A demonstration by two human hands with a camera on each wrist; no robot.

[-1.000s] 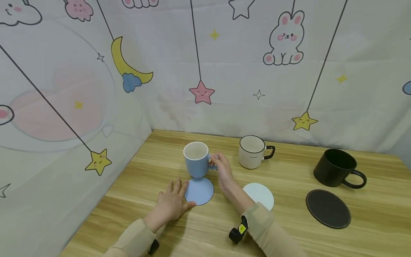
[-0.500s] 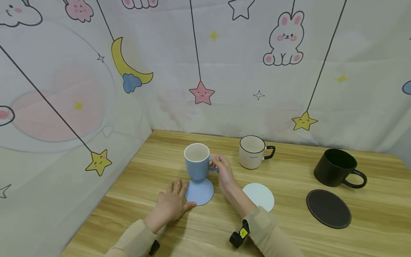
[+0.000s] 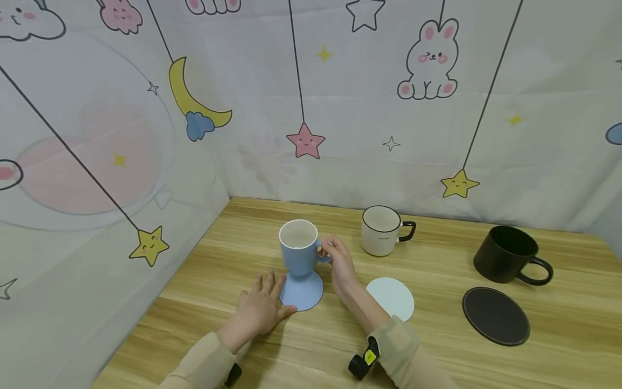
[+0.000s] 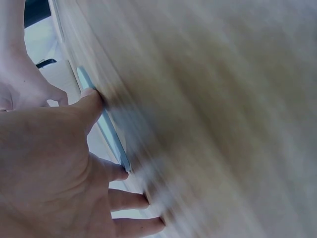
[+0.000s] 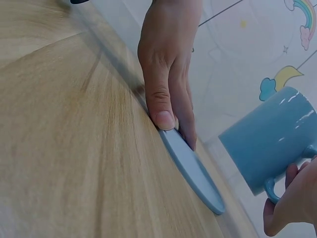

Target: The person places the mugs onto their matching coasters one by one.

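My right hand (image 3: 342, 265) grips the handle of a blue mug (image 3: 299, 258) with a white inside. The mug is upright, and its lower end covers the far part of a round blue coaster (image 3: 301, 296) in the head view. From the right wrist view, a gap shows between the mug (image 5: 272, 141) and the coaster (image 5: 193, 171), which lies flat on the table. Spread beside the coaster, my left hand (image 3: 259, 308) rests on the wood with its fingers fairly straight. Its thumb (image 4: 89, 106) and index finger touch the coaster's edge.
Behind the right hand stands a white mug (image 3: 380, 237) with a black rim and handle. A pale round coaster (image 3: 391, 297) lies partly under the right forearm. Farther right are a black mug (image 3: 505, 256) and a dark coaster (image 3: 495, 316). A printed cloth (image 3: 350, 178) backs the table.
The blue mug has shifted slightly toward me and now overlaps more of the blue coaster in the head view. My right hand moves with it, while the left hand stays in place.
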